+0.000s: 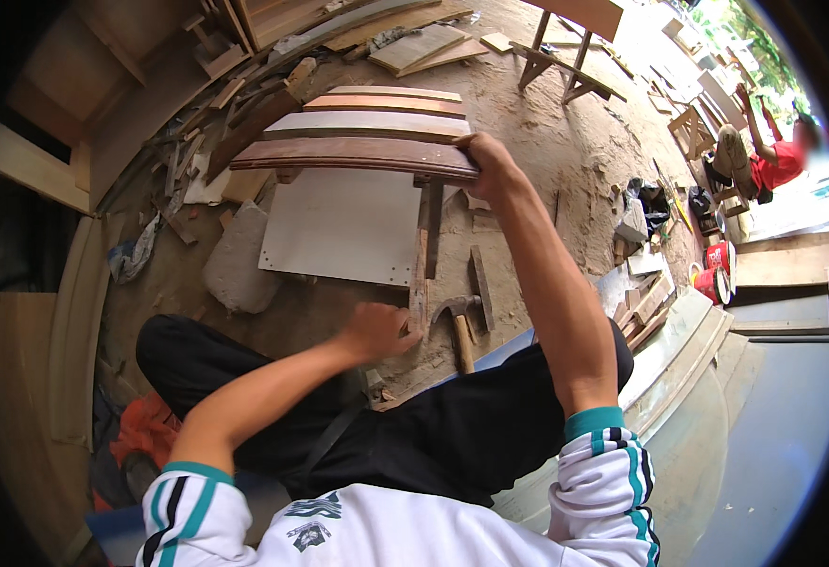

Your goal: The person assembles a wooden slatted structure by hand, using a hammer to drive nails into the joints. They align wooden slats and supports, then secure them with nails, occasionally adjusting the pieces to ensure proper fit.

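My right hand (492,168) is closed round the right end of a reddish-brown moulded wooden board (358,154). Behind that board lie several more planks, one white-faced plank (367,124) and thinner orange-brown ones (386,106). Below them a white panel (343,227) with small holes near its lower corners lies on the ground. My left hand (378,331) is curled above my lap, its fingertips at the lower end of a narrow wooden strip (421,274); whether it grips anything is hidden. A claw hammer (462,335) with a wooden handle lies to the right of that strip.
Wood offcuts (188,170) and a pale stone slab (238,257) lie to the left. A wooden stand (565,57) is at the back. At the far right sits a person in a red shirt (775,165), with red cans (714,282) nearer me.
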### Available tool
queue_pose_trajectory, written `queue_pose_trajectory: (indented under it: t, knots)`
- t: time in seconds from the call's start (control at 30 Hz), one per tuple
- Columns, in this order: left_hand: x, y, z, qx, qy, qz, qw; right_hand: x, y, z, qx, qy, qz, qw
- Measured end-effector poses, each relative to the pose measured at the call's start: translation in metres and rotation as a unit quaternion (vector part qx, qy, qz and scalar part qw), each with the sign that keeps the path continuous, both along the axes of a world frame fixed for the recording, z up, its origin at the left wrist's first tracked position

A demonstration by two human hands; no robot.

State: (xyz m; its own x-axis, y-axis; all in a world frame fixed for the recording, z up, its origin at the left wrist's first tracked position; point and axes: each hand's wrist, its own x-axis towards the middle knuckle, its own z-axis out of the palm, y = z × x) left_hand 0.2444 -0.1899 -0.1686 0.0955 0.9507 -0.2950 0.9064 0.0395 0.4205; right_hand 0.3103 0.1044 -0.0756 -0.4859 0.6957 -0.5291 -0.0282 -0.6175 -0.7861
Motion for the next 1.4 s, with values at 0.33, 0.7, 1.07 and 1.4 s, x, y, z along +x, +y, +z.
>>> queue_pose_trajectory:
  t: [0.33,0.7,1.07,1.4]
  knots:
    - [0.073,0.046,-0.154,-0.133,-0.104,0.361,0.917,0.012,-0.021,-0.011,-0.036,0.077,-0.039,0.996]
    - [0.056,0.049,-0.100,-0.260,-0.038,0.297,0.918,0.002,-0.015,-0.027,-0.037,0.044,0.030,0.998]
    - [-0.079,0.051,0.081,-0.525,-0.029,0.007,0.851,0.014,-0.013,-0.020,-0.025,0.036,0.034,0.998]
    - [-0.237,-0.043,0.065,-0.578,0.252,0.101,0.769,-0.003,-0.022,-0.013,-0.087,0.026,0.003,0.996]
